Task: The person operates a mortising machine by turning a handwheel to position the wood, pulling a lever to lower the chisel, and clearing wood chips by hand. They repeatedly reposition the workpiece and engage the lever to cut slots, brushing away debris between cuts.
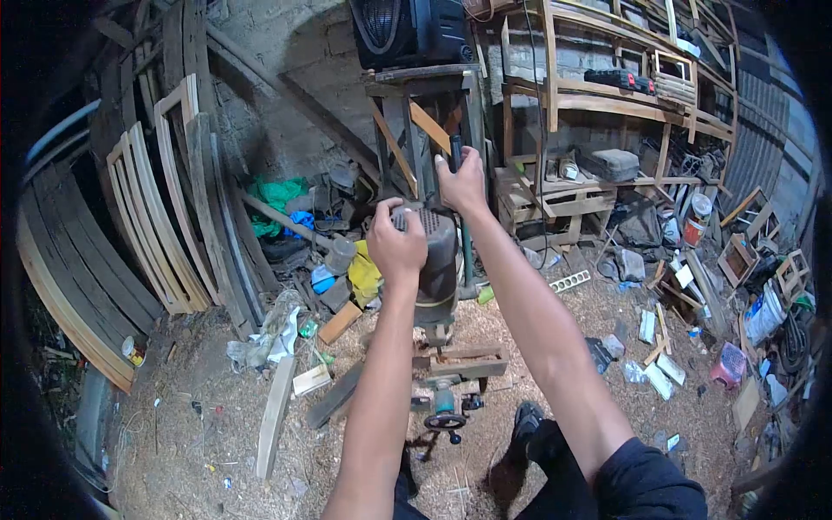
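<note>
R grip (465, 182): fingers partly closed on the black handle (457, 152), thumb at its L side. L grip (400, 238): curled over the top rim of the motor housing (436, 260), palm down, no full grasp visible. Housing = mid-view, upright, R grip at its 1 o'clock, L grip at 11.

For good control I'd want a firm, wrapped R hold w/ wrist straight, and L as a light steady on the solid rim, fingertips off the vents. Best to pull smoothly, no jerks, w/ sleeves & fingers clear of the parts below. Can't tell if it's running.

From housing: wooden piece (472, 364) at approx 5 o'clock, near the handwheel (445, 422) at 6; seating there can't be judged, worth a check.

In the way: foot (526, 425) at 5, amid shavings, so mind footing. Dark offcut (335, 396) at 7 & long board (276, 420) at 8 = trip risk. Yellow cloth (365, 273) at 9, close by, loose. Hanging cable (541, 130) at 2, nr the desk (582, 206). Black case (414, 35) at 12, up on its stand.
</note>
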The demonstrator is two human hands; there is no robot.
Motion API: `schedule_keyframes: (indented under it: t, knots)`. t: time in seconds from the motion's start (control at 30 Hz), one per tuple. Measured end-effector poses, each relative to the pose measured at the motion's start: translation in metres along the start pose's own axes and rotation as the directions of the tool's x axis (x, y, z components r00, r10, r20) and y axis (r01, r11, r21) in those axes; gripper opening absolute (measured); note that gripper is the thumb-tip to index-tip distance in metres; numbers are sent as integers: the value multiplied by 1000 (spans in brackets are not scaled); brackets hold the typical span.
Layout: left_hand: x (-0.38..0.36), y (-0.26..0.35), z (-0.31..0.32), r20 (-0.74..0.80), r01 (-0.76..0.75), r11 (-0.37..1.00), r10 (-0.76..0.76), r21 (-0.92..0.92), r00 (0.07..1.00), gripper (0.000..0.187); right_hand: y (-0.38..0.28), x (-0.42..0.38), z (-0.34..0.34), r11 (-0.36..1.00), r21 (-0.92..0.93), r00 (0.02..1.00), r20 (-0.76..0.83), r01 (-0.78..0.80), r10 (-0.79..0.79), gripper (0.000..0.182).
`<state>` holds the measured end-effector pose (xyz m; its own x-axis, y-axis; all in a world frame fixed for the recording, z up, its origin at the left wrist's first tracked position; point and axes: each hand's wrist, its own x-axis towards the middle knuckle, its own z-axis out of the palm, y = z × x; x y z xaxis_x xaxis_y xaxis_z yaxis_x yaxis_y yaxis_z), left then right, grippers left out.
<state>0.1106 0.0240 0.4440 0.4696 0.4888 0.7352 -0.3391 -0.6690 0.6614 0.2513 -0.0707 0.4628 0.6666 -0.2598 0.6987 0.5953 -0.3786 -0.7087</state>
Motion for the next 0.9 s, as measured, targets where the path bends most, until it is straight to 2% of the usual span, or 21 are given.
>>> schedule_keyframes:
  t: [0.03, 0.13, 0.17, 0.2, 0.23, 0.27, 0.3, 0.33, 0.37, 0.4, 0.47, 0.57, 0.67, 0.7, 0.8, 0.9]
  knots:
    - [1, -5, 3, -20, -56, 998, 56, -12, 998, 28, 6, 11, 6, 998, 32, 994, 99, -60, 56, 80]
    - [0, -10, 6, -40, -52, 999, 52, -6, 998, 27, 28, 42, 34, 981, -124, 973, 155, -151, 170, 100]
    - [1, -10, 7, -48, -54, 999, 54, 4, 997, 26, 40, 55, 41, 975, -191, 980, 139, -118, 145, 112]
    - [2, -17, 12, -75, -75, 997, 72, -28, 995, 26, 40, 67, 41, 971, -134, 958, 181, -199, 222, 115]
    - [0, -9, 7, -55, -44, 999, 43, -19, 998, 28, 29, 65, 36, 972, -64, 965, 122, -225, 231, 108]
    - [0, -4, 5, -50, -32, 999, 33, 15, 998, 30, 33, 74, 41, 954, 139, 960, 130, -267, 249, 102]
    - [-2, 0, 4, -48, -12, 1000, 12, -16, 999, 30, -1, 54, 19, 926, 115, 933, 46, -360, 357, 102]
    - [-2, -5, 4, -57, -54, 998, 53, -24, 997, 28, -7, 48, 11, 925, 95, 930, 10, -367, 368, 105]
    - [-3, -4, 6, -78, -42, 999, 40, -27, 996, 27, -16, 38, -2, 928, 94, 933, 37, -360, 358, 77]
    - [-5, -6, 6, -91, -41, 998, 37, -40, 995, 26, -44, 28, -30, 913, 129, 919, 137, -386, 369, 74]
    - [-7, -10, 6, -97, -45, 999, 42, -29, 994, 26, -11, 33, -5, 942, 73, 940, -67, -329, 333, 84]
    - [-9, -19, 11, -96, -44, 999, 42, -14, 994, 26, -17, -1, -27, 968, 118, 974, -34, -220, 225, 67]
    - [-15, -20, 11, -129, -97, 994, 102, 45, 986, 27, -35, -38, -54, 925, 256, 958, 24, -281, 284, 58]
    - [-16, -21, 11, -108, -66, 998, 67, 20, 992, 27, -44, -55, -63, 907, 334, 962, -3, -256, 273, 53]
    - [-19, -25, 12, -112, -75, 997, 73, -11, 991, 27, -36, -96, -83, 809, 524, 964, 134, -267, 231, 48]
    - [-24, -25, 12, -120, -89, 996, 88, -4, 989, 28, -37, -135, -102, 761, 642, 996, 57, -90, 70, 33]
